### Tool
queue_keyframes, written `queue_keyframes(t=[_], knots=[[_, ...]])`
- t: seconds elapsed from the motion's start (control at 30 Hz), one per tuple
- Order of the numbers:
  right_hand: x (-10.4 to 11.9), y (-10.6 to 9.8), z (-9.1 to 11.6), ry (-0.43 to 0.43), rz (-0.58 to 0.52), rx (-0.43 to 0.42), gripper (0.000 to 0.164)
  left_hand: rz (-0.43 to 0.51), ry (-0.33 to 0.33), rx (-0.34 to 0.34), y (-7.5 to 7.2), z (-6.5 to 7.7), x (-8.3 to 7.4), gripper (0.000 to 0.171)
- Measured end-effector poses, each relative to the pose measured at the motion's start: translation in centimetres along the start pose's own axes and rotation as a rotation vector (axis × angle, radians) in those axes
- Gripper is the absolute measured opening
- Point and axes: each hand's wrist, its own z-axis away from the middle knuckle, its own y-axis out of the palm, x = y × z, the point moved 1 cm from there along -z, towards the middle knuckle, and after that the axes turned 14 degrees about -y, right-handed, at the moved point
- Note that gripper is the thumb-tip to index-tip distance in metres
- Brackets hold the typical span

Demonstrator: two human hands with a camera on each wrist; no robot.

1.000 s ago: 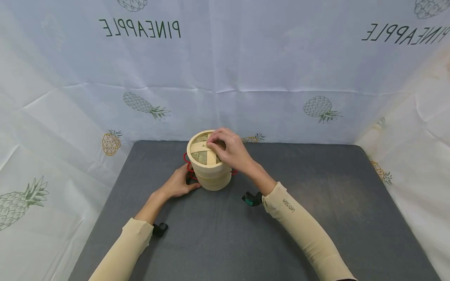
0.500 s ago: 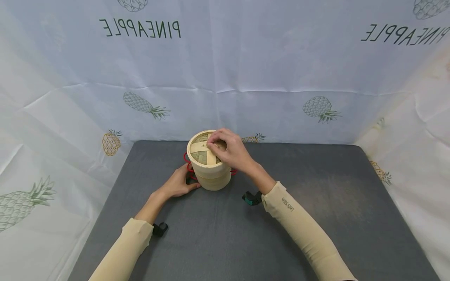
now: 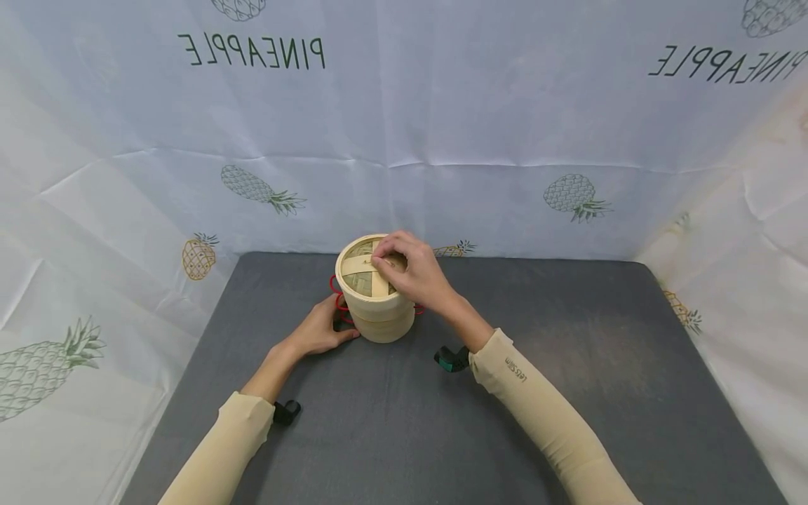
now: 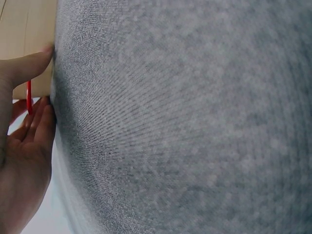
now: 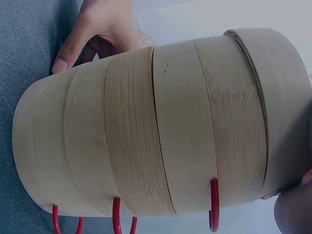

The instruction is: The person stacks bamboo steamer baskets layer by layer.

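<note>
A round stack of bamboo steamer baskets [image 3: 381, 324] stands upright at the table's back, left of centre. Red ring handles [image 5: 214, 204] stick out from its sides. On top sits the woven lid [image 3: 358, 282], crossed by two pale strips; its rim rests against the upper basket [image 5: 234, 122] in the right wrist view. My left hand [image 3: 320, 330] holds the lowest basket from the left, thumb at the front and fingers reaching behind, beside a red handle [image 4: 29, 97]. With thumb and fingertips, my right hand [image 3: 413, 270] pinches the small loop at the lid's middle.
The dark grey table [image 3: 379, 435] runs back to a white curtain [image 3: 467, 126] printed with pineapples, which also hangs at both sides. Black wrist-camera mounts [image 3: 451, 359] sit below both wrists.
</note>
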Motion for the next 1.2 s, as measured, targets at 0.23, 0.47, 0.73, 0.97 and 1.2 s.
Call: queue_keyframes(t=[0.23,0.47,0.73,0.97,1.2], knots=[[-0.34,-0.02,0.05,-0.005,-0.017,0.012,0.009,-0.008,-0.008,0.000,-0.04,0.06,-0.02,0.077],[-0.11,-0.02,0.21,-0.001,-0.022,0.001,0.009,-0.015,-0.011,0.002,-0.03,0.10,-0.11,0.077],[-0.10,0.17,0.19,-0.006,-0.011,-0.010,0.010,-0.004,-0.011,0.002,-0.12,0.11,-0.22,0.078],[-0.26,0.15,0.21,0.002,-0.030,0.010,0.009,-0.032,-0.020,-0.009,-0.18,0.18,-0.16,0.074],[-0.22,0.16,0.34,-0.004,-0.035,-0.006,0.008,-0.026,-0.030,-0.007,-0.10,0.19,-0.24,0.074]])
